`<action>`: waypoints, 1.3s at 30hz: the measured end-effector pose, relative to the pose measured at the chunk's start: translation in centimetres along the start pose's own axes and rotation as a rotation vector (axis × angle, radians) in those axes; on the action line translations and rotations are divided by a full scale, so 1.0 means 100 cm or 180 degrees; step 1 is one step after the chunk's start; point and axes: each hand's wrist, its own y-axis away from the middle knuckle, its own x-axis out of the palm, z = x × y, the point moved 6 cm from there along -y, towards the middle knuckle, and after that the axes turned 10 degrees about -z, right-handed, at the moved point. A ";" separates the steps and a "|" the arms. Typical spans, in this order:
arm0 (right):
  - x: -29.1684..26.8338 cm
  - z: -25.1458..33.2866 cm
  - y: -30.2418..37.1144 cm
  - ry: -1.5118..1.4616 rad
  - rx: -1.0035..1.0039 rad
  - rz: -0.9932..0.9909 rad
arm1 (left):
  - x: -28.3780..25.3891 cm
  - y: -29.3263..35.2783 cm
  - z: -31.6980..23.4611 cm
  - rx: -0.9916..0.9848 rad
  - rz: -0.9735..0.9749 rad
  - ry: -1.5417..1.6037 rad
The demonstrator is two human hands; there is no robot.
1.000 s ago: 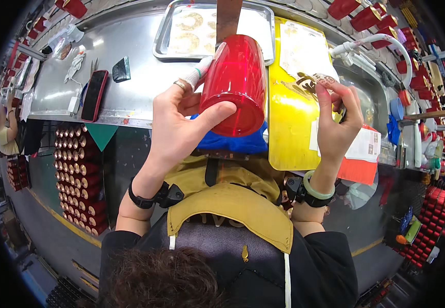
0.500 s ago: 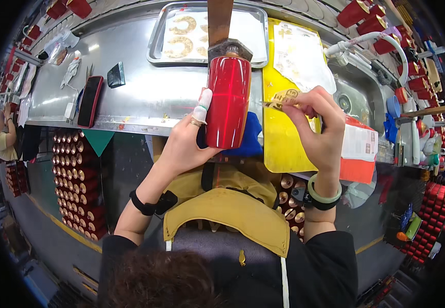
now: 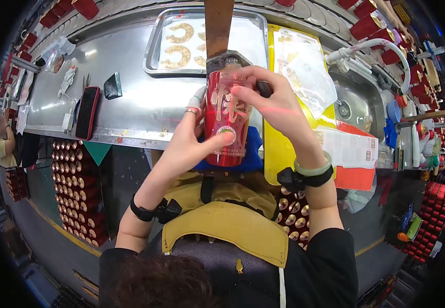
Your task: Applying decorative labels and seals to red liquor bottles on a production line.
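In tray (image 3: 153, 43): gold arcs (image 3: 187, 55) | left hand (image 3: 189, 141): red cylinder (image 3: 213, 118) | right hand (image 3: 268, 97): decal (image 3: 230, 109)

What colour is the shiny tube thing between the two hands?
The shiny cylinder is bright red. It shows best in the head view.
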 end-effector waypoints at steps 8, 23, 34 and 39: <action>-0.028 -0.036 -0.001 -0.0128 -0.0183 -0.1415 | 0.009 0.000 -0.013 -0.0451 -0.0170 0.0750; 0.008 -0.055 0.016 -0.1161 0.0619 -0.1177 | 0.010 -0.001 -0.009 -0.0394 0.0109 -0.0223; 0.009 -0.057 0.018 -0.1057 0.0661 -0.1343 | 0.012 -0.003 -0.012 -0.0403 -0.0061 0.0215; 0.009 -0.056 0.018 -0.0999 0.0674 -0.1338 | 0.013 -0.002 -0.012 -0.0442 -0.0063 0.0164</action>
